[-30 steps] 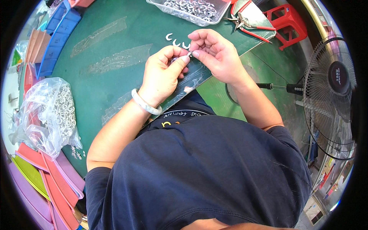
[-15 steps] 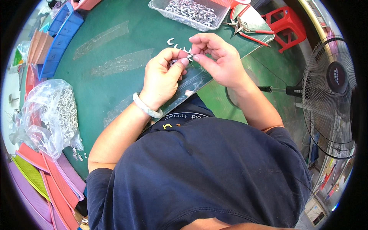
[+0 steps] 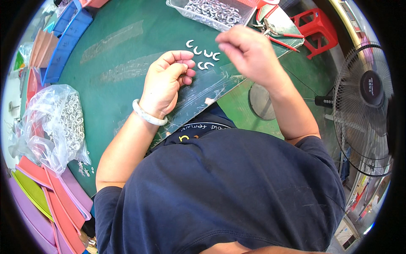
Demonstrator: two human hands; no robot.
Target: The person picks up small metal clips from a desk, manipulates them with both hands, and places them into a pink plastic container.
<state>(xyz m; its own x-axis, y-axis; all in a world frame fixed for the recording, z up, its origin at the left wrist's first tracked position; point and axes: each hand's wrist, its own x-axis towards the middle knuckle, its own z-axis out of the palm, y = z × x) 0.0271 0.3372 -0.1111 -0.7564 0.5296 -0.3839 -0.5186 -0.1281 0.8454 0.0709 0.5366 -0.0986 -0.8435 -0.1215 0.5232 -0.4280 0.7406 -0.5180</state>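
My left hand (image 3: 164, 82) is over the green table top with its fingers curled and the thumb against the index finger. Whatever it may be pinching is too small or hidden. Just right of its fingertips, several silvery crescent-shaped metal pieces (image 3: 208, 56) lie loose on the table. Raised to the right of them, my right hand (image 3: 253, 53) is smeared by motion, so its fingertips and anything between them do not show clearly. Beyond it stands a clear plastic tray (image 3: 182, 12) heaped with similar metal pieces.
Red-handled pliers (image 3: 282, 35) lie at the table's right corner, near a red stool (image 3: 315, 31). A standing fan (image 3: 372, 86) is at right. On the left are a clear bag of metal parts (image 3: 69, 122), a blue bin (image 3: 63, 53) and stacked coloured trays (image 3: 63, 203).
My hands have come apart: the left moved left and slightly down, the right lifted away up and to the right. The crescent pieces between them now show fully.
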